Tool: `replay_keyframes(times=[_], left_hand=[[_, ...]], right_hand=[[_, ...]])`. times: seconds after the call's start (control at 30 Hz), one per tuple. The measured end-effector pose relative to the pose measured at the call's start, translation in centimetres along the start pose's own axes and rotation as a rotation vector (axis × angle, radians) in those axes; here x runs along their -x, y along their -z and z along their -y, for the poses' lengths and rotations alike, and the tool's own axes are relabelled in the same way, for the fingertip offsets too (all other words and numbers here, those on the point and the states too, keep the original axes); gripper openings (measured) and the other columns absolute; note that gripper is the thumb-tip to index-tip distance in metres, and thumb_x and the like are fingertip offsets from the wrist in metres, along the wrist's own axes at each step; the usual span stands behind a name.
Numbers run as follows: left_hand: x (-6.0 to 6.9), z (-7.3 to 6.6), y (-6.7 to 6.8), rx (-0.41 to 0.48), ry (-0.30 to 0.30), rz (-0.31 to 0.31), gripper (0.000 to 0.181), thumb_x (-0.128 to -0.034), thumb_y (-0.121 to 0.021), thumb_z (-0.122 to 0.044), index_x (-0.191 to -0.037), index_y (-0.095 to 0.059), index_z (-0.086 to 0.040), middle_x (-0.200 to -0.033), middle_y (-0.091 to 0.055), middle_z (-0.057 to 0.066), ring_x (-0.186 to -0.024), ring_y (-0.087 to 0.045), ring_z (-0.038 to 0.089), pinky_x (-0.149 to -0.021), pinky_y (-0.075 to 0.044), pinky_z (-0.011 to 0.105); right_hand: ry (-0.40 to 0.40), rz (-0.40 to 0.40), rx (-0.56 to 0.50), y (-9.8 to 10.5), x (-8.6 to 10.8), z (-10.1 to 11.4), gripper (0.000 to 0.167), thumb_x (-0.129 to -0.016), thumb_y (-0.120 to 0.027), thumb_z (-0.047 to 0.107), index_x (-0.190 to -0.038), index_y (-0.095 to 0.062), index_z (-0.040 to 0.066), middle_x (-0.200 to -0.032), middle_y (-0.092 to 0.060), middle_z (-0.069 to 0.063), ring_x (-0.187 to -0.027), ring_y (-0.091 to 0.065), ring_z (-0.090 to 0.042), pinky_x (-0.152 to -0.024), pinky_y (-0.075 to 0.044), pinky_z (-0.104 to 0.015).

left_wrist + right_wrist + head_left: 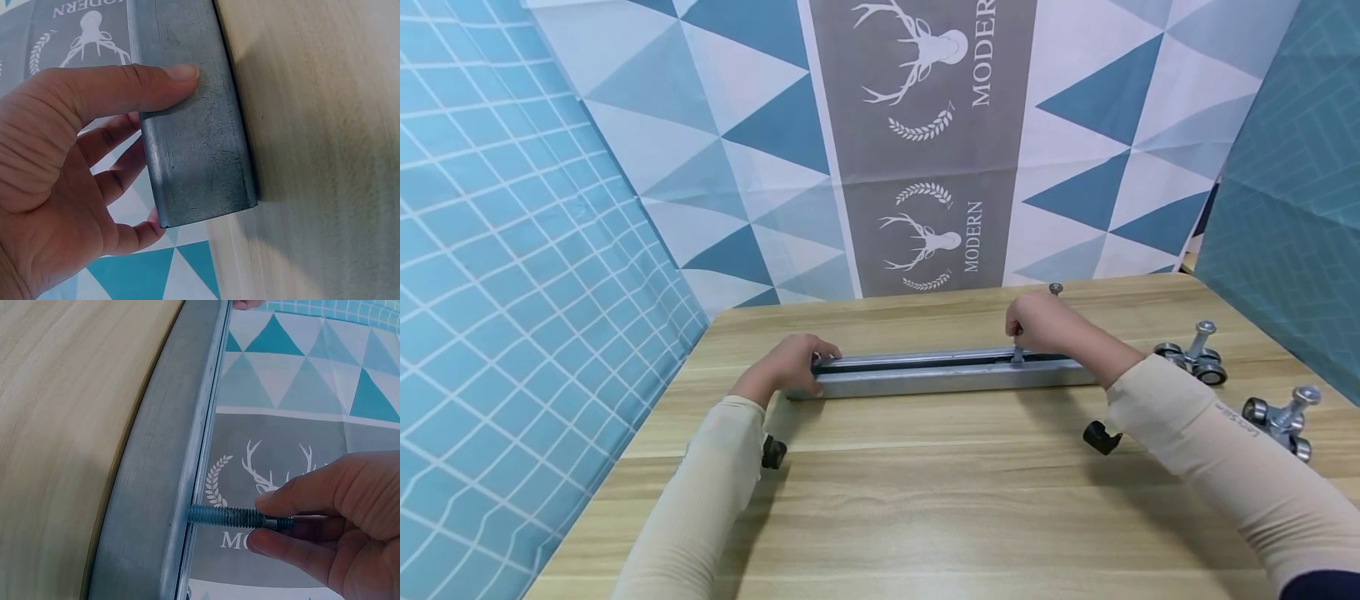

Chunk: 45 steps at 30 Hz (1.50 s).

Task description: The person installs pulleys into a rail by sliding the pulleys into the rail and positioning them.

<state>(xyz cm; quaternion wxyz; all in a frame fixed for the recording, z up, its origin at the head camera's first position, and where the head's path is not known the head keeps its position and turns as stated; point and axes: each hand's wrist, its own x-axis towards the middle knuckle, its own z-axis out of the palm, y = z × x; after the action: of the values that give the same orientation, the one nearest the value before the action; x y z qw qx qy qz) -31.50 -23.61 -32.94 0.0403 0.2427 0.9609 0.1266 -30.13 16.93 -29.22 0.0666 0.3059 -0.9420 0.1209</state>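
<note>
A long grey metal channel rail [940,382] lies across the wooden table with its slot facing up. My left hand [792,365] grips its left end; in the left wrist view the thumb of that hand [69,181] presses one side wall, the fingers reaching round behind. Above the rail's right part, my right hand [1041,321] pinches the upper end of a threaded bolt [228,516] between thumb and fingers. The bolt stands upright out of the slot; whatever it joins inside the rail is hidden. In the right wrist view the right hand [356,519] stays off the rail itself.
Two wheeled trolleys with upright bolts stand at the right, one farther back [1195,354], one nearer [1285,423]. A bolt head [1056,288] shows behind my right hand. Small black pieces lie near the left forearm [773,452] and right forearm [1102,437]. Patterned cloth hangs behind the table [880,517].
</note>
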Motion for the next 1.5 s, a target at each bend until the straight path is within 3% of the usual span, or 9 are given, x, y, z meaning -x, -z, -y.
replay_keyframes(times=[0.2,0.33,0.47,0.63,1.0,1.27,1.5], left_hand=[[-0.1,0.1,0.0,-0.004,-0.002,0.001,0.062,-0.061,-0.086,0.002,-0.119,-0.069,-0.01,-0.11,-0.067,0.01,-0.103,-0.06,0.028,-0.089,-0.048,0.045],[-0.2,0.1,-0.1,-0.009,-0.007,-0.002,0.062,-0.061,-0.086,0.001,-0.119,-0.069,-0.009,-0.11,-0.067,0.01,-0.102,-0.06,0.027,-0.089,-0.048,0.045],[-0.1,0.1,-0.1,-0.014,-0.014,-0.007,0.061,-0.0609,-0.086,0.001,-0.119,-0.069,-0.009,-0.109,-0.067,0.01,-0.102,-0.061,0.028,-0.089,-0.048,0.045],[-0.1,0.1,-0.1,-0.011,-0.018,-0.009,0.061,-0.0608,-0.086,0.001,-0.119,-0.069,-0.009,-0.109,-0.068,0.01,-0.102,-0.061,0.028,-0.089,-0.048,0.045],[-0.1,-0.2,-0.1,0.008,-0.009,-0.012,0.062,-0.0594,-0.087,0.002,-0.118,-0.07,-0.008,-0.107,-0.067,0.01,-0.1,-0.061,0.027,-0.089,-0.048,0.045],[0.0,-0.2,0.0,0.011,-0.013,-0.018,0.061,-0.0589,-0.088,0.002,-0.117,-0.07,-0.009,-0.107,-0.068,0.01,-0.1,-0.06,0.027,-0.089,-0.048,0.045],[0.0,-0.2,0.0,0.001,-0.02,-0.021,0.061,-0.0585,-0.088,0.002,-0.116,-0.07,-0.009,-0.105,-0.068,0.009,-0.098,-0.06,0.026,-0.088,-0.048,0.044]], right_hand=[[-0.004,-0.023,0.014,-0.2,-0.2,0.2,0.033,-0.072,-0.063,-0.013,-0.053,-0.052,0.013,-0.058,-0.045,0.005,-0.055,-0.034,-0.012,-0.059,-0.037,-0.032],[0.005,-0.034,0.024,-0.2,-0.4,0.5,0.028,-0.072,-0.064,-0.012,-0.056,-0.059,0.01,-0.061,-0.053,0.003,-0.057,-0.039,-0.013,-0.061,-0.042,-0.033],[0.032,-0.039,0.036,-0.3,-0.6,0.8,0.038,-0.071,-0.062,-0.012,-0.051,-0.045,0.015,-0.055,-0.038,0.008,-0.055,-0.031,-0.011,-0.059,-0.034,-0.03],[0.046,-0.022,0.023,-0.4,-0.9,0.9,0.049,-0.071,-0.058,-0.014,-0.055,-0.025,0.019,-0.057,-0.015,0.008,-0.055,-0.015,-0.012,-0.056,-0.019,-0.03],[0.029,-0.01,-0.011,-0.7,-1.3,1.4,0.043,-0.071,-0.059,-0.013,-0.054,-0.034,0.017,-0.057,-0.023,0.007,-0.054,-0.02,-0.012,-0.056,-0.023,-0.029],[0.056,-0.002,-0.03,-0.9,-1.9,1.9,0.045,-0.068,-0.057,-0.014,-0.057,-0.028,0.018,-0.059,-0.019,0.006,-0.056,-0.018,-0.013,-0.058,-0.024,-0.031],[0.034,0.015,-0.048,-0.9,-2.2,2.3,0.046,-0.068,-0.057,-0.014,-0.056,-0.027,0.018,-0.059,-0.017,0.006,-0.055,-0.017,-0.013,-0.057,-0.023,-0.031]])
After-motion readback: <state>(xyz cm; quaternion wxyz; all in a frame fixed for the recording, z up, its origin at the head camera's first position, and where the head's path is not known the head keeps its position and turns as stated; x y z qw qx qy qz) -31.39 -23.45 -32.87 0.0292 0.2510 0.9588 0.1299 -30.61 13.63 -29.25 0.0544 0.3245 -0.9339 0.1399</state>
